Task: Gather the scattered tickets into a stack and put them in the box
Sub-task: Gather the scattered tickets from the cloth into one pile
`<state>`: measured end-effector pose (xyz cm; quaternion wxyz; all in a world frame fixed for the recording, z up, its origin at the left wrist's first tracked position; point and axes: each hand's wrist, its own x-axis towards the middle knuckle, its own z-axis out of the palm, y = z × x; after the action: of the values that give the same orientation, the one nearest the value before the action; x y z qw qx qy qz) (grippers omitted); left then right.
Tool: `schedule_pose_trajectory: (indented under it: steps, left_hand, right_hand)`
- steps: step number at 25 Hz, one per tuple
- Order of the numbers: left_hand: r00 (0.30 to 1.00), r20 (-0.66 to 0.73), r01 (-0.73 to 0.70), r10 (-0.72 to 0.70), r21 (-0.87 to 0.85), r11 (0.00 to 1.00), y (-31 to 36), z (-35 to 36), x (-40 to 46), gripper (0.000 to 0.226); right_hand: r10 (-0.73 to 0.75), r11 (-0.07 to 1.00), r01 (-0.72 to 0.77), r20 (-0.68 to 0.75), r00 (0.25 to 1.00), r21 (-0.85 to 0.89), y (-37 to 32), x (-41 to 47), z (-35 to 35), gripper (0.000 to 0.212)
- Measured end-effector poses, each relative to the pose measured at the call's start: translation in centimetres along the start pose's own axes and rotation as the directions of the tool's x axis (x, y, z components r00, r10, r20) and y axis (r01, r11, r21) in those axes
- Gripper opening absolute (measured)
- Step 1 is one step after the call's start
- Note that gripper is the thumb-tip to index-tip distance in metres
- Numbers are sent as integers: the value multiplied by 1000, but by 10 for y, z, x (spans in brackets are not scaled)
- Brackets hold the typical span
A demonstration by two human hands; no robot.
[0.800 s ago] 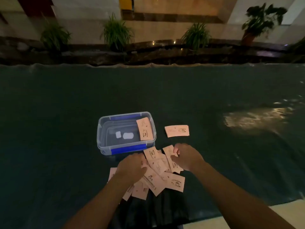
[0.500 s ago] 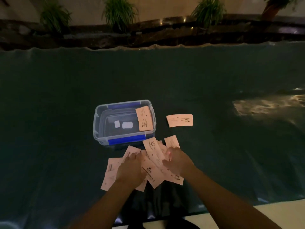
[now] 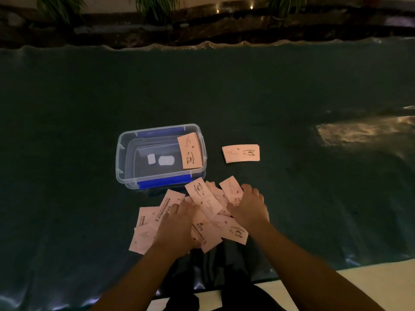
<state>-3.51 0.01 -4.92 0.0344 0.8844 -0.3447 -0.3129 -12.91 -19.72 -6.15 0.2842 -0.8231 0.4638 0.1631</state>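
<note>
- A dim scene: a desk (image 3: pixel 67 131) under a dark teal, wrinkled, glossy cover fills most of the frame, with a glare patch at mid right and a row of green plants (image 3: pixel 152 5) along a dark ledge across the top edge.
- A clear plastic box (image 3: pixel 120 158) with blue latches sits left of centre, open-topped, its long axis running left to right.
- One pink ticket (image 3: pixel 189 150) leans inside the box against its right end wall, long axis pointing away from the camera, coffee-cup print at its near end.
- A small neat stack of tickets (image 3: pixel 240 153) lies flat on the cover to the right of the box, apart from it, long axis left to right.
- The scattered tickets (image 3: pixel 203 198) form an overlapping fan just below the box near the lower centre; they point in mixed directions, several tilted diagonally toward the upper left or upper right.
- The left hand (image 3: pixel 177 225) lies palm down, fingers spread flat on the left part of the fan, pressing on tickets rather than clamping one.
- The right hand (image 3: pixel 247 207) rests palm down on the fan's right edge, fingers curled against the tickets; whether it pinches any cannot be told.
- The two hands are near each other, not touching, with tickets between them.
</note>
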Motion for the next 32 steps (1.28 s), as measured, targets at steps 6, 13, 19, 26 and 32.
schedule_pose_trajectory:
  steps: [6,13,19,26,32]
  left_hand:
    - [995,-28,-97,97,-20,995,10,9,3,93]
    - [978,-155,-163,140,-145,976,35,33,0,66]
    - [961,-206,-224,185,-187,957,37,39,-12,52]
    - [969,-232,-94,84,-33,995,16,6,1,60]
    - [988,-138,-53,74,148,988,13,-13,31,84]
  right_hand:
    - [-37,997,36,4,999,66,18,-20,-2,94]
    - [-187,982,184,99,977,39,41,-56,11,82]
    - [-255,961,266,128,958,-75,51,-61,14,73]
    - [-204,940,237,151,967,-247,50,-65,23,83]
    - [-142,934,194,185,972,-301,67,-72,19,87]
